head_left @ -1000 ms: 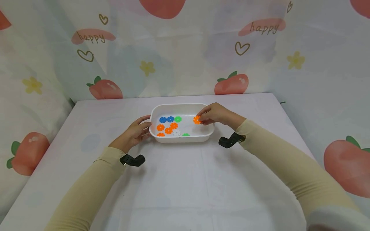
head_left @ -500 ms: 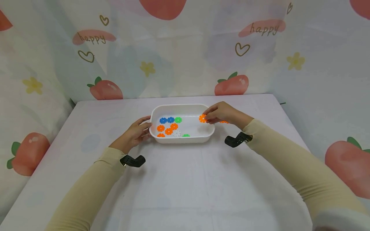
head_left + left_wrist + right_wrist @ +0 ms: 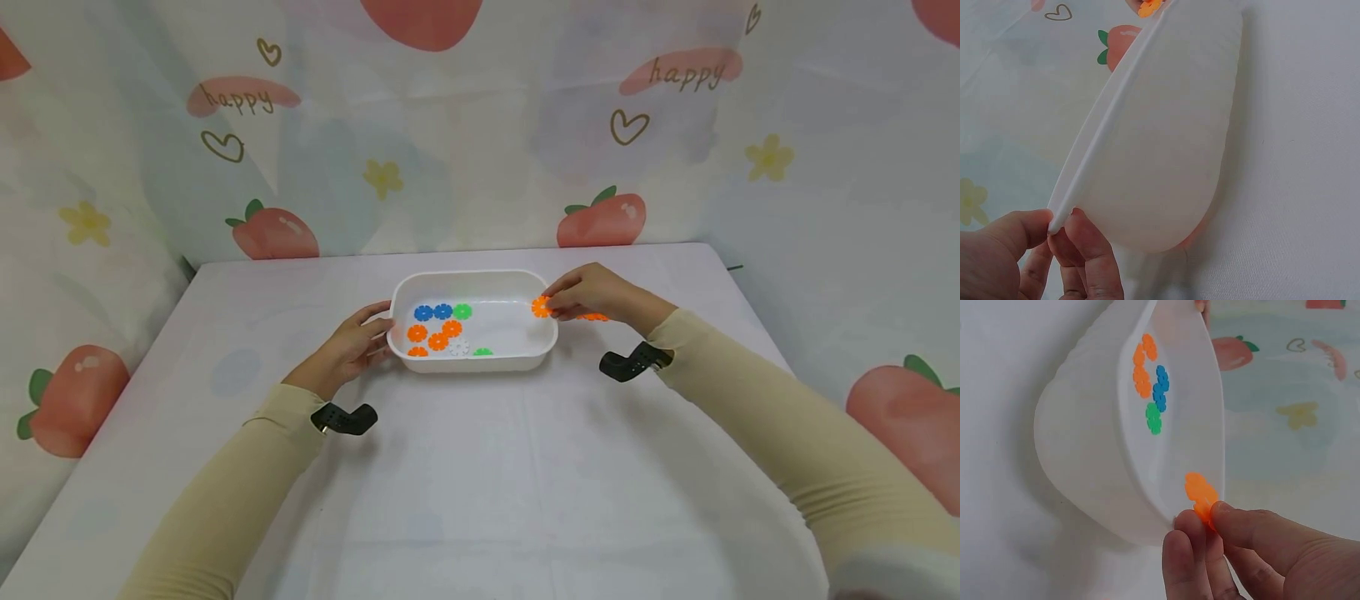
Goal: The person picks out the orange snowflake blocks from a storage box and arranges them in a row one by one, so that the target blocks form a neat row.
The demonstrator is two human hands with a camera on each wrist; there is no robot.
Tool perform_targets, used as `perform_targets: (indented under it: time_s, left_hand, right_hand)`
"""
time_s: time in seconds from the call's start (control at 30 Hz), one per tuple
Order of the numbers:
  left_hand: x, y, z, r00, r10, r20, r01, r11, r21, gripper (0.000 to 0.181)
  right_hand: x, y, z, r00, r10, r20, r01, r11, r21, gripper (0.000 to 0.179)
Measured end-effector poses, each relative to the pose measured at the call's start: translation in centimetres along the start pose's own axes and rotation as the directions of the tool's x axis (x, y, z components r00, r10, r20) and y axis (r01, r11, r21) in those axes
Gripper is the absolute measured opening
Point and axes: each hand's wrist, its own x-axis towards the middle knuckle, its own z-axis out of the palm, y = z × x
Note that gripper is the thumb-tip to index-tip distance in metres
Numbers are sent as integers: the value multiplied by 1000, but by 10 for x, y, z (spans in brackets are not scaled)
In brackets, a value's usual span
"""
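A white plastic basin (image 3: 517,364) stands near the back of the table. My left hand (image 3: 348,346) pinches its left rim between thumb and fingers, plainly so in the left wrist view. My right hand (image 3: 592,293) pinches an orange snowflake disc (image 3: 1199,490) by its edge, just over the basin's right rim. On the basin floor, towards the left, lie several orange discs (image 3: 437,342), two blue discs (image 3: 423,312), green discs (image 3: 462,311) and white pieces (image 3: 459,346). More orange (image 3: 595,317) shows beneath the right hand, outside the basin; its shape is partly hidden.
A white cloth covers the table (image 3: 450,483), whose back edge lies just behind the basin. A patterned curtain (image 3: 480,167) hangs behind and at both sides. Black straps (image 3: 637,361) sit at both wrists.
The right hand has moved right with the orange disc, from inside the basin to its right rim. Orange beneath that hand has come into sight. The left hand and basin have stayed put.
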Motion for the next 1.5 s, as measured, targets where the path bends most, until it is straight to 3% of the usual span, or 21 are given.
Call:
perform_targets:
  time_s: [0.23, 0.5, 1.0, 1.5]
  left_hand:
    - [-1, 0, 0, 1000, -1, -7, 1, 1000, 0, 48]
    - [-1, 1, 0, 1000, -2, -9, 2, 1000, 1, 49]
    - [0, 0, -1, 1000, 1, 1, -1, 1000, 6, 50]
    - [-1, 1, 0, 1000, 3, -2, -3, 1000, 5, 50]
  right_hand:
    - [-2, 6, -8, 1000, 7, -6, -7, 999, -51, 37]
    - [-1, 13, -18, 999, 27, -24, -27, 1000, 0, 39]
    - [2, 30, -39, 995, 39, -88, -45, 997, -68, 40]
    - [2, 45, -53, 989, 82, -124, -89, 995, -49, 42]
